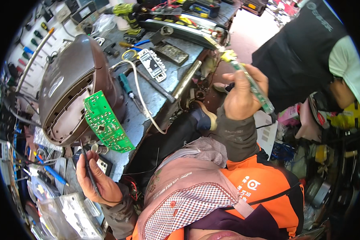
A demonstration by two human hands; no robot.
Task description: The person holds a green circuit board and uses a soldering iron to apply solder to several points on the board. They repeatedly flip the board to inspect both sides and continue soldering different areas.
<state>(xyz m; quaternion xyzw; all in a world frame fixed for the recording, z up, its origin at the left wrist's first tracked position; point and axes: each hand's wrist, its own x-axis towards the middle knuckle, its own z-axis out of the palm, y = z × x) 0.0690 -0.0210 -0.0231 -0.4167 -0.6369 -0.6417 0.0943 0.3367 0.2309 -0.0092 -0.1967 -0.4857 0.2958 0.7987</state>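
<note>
My left hand (pixel 98 178), at the lower left, is closed around dark, slim tweezers (pixel 90 172) whose thin end points up toward the bench. Beyond its tip, a green circuit board (pixel 107 125) leans against a brown plastic housing (pixel 74 76) with an open cavity. My right hand (pixel 246 94) is raised off the bench's right side, fingers wrapped around a tool with a clear green handle (pixel 252 86). A yellowish part sits above the grip, and its pale far end points up and left. The exact kind of tool is unclear.
On the bench (pixel 142 120) lie a teal-handled screwdriver (pixel 126 86), a white cable (pixel 142 90), a white perforated plate (pixel 152 66) and a dark metal block (pixel 172 54). A green drill (pixel 126 16) rests behind. Another person (pixel 300 52) stands at the right.
</note>
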